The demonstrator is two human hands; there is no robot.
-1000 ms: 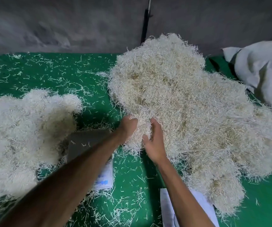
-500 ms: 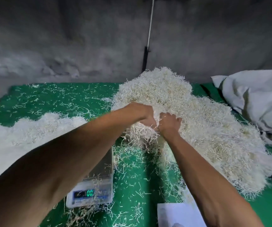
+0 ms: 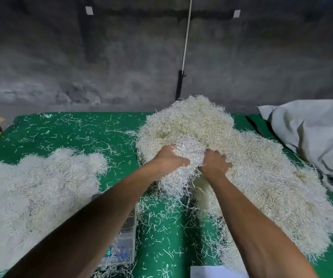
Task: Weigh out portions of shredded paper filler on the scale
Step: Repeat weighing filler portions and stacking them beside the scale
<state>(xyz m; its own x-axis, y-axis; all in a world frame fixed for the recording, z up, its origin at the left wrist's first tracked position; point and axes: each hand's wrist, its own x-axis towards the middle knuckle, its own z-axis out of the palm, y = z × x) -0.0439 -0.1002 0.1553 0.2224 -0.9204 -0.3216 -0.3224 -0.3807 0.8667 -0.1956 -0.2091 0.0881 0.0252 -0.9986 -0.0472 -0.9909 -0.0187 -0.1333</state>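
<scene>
Head view: we can't read the scale (image 3: 124, 240) display, blurred and half hidden under our left forearm. Our left hand (image 3: 170, 160) and right hand (image 3: 214, 164) curl around a clump of shredded paper (image 3: 187, 155), seemingly lifted off the big pile (image 3: 261, 173) on the green worktop (image 3: 81, 133).

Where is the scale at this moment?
In the head view the scale sits low and left of centre on the green table, mostly hidden under the left forearm, between the two filler piles.
</scene>
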